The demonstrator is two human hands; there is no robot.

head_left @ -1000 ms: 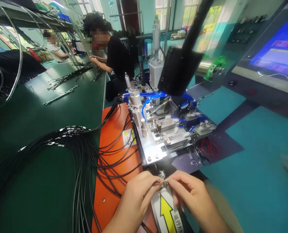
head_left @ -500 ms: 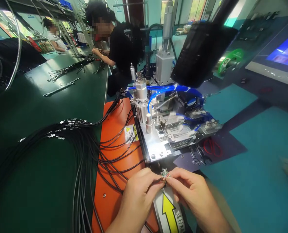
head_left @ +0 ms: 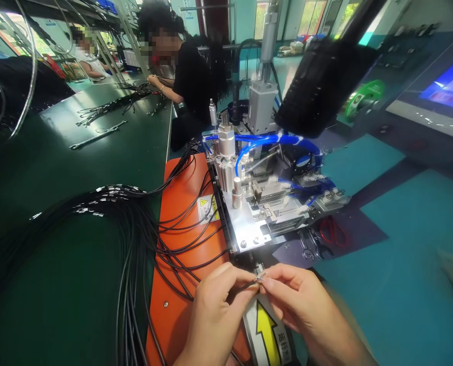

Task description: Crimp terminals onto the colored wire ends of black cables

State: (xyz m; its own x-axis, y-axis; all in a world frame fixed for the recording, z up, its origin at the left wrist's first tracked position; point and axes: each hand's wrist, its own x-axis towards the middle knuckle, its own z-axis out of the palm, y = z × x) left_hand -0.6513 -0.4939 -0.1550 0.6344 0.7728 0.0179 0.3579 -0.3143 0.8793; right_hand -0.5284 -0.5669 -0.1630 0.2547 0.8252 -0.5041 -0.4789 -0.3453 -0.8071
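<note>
My left hand (head_left: 220,300) pinches a black cable (head_left: 245,285) close to its end, thumb and forefinger closed on it. Opposite it, my right hand (head_left: 300,295) is closed on the thin wires (head_left: 262,277) that come out of that cable end. The fingertips of both hands almost touch. Just beyond them is a small metal fitting (head_left: 260,267) at the front of the machine (head_left: 249,223). Below the hands lies a white plate with a yellow arrow (head_left: 266,325). The wire tips are too small to make out clearly.
A bundle of black cables (head_left: 129,223) lies on the green table (head_left: 77,274) and across the orange cover (head_left: 180,203). A dark lamp-like head (head_left: 325,86) hangs above the machine. Wrenches (head_left: 313,249) and red-handled pliers or scissors (head_left: 333,231) lie to the right. A co-worker (head_left: 195,76) sits beyond.
The wires between my fingertips have shifted slightly, and my right fingers are a little differently placed. The camera view has moved slightly. Both hands keep their pinch.
</note>
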